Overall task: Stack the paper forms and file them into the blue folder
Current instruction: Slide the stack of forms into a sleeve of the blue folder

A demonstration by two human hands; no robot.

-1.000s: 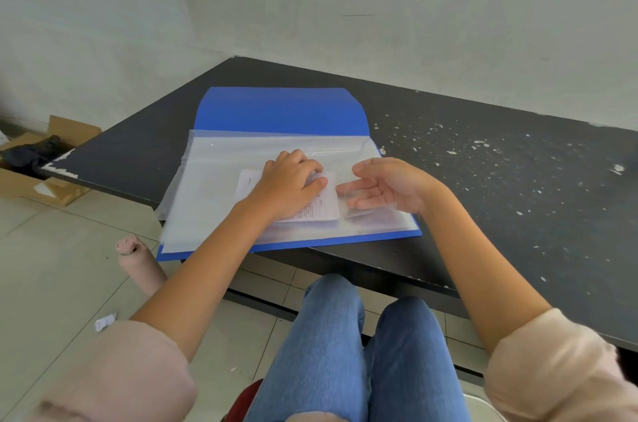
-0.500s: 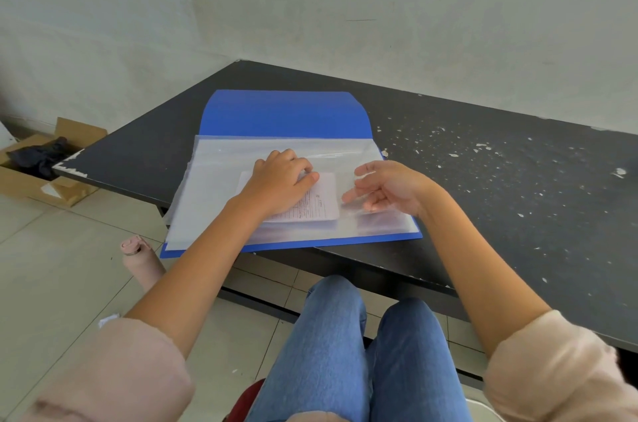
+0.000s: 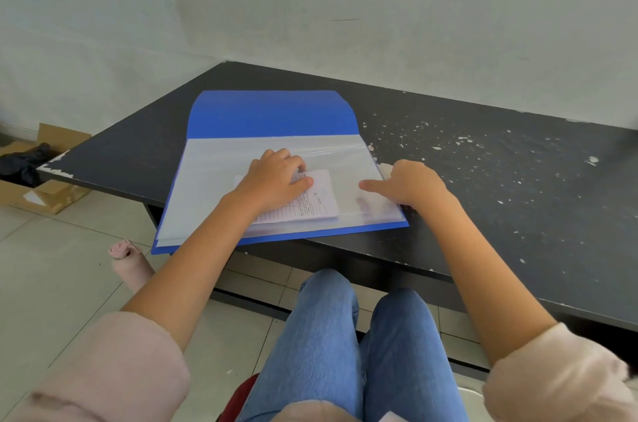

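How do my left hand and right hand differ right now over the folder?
The left hand lies on the paper form, fingers curled at its far edge; the right hand holds the clear sleeve at its right edge, off the form. The left hand is wholly on top; the right hand's fingers show blurred through the plastic, thumb above. Both are over the open blue folder.

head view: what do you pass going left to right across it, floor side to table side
cardboard box → pink bottle → left hand gripping the paper form → right hand pinching the clear sleeve → bare paint-flecked table
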